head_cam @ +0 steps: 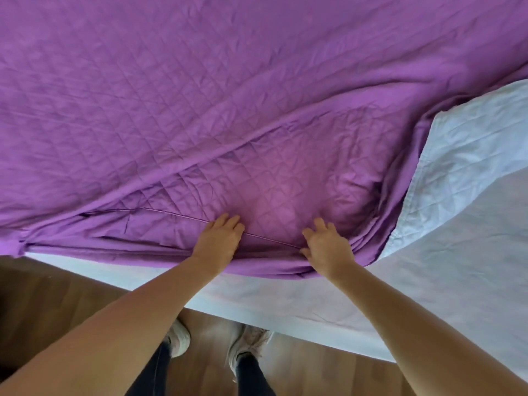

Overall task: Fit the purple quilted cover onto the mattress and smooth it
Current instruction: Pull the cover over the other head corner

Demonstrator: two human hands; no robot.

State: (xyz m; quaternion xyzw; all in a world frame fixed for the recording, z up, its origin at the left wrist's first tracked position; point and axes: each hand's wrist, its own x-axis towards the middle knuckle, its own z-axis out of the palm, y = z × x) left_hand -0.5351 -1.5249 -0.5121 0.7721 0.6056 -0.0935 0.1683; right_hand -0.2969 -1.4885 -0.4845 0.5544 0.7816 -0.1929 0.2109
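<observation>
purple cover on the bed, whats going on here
A person stands at the side of the bed with the left hand and right hand pressed on the purple quilted cover near its front edge. The cover lies spread over most of the top but is wrinkled and bunched along that edge. The white mattress is bare at the right corner and down its near side, so the cover is not fitted yet.

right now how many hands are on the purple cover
2: the left hand on the purple cover near its front edge, the right hand beside it, nearer the uncovered mattress.
</observation>
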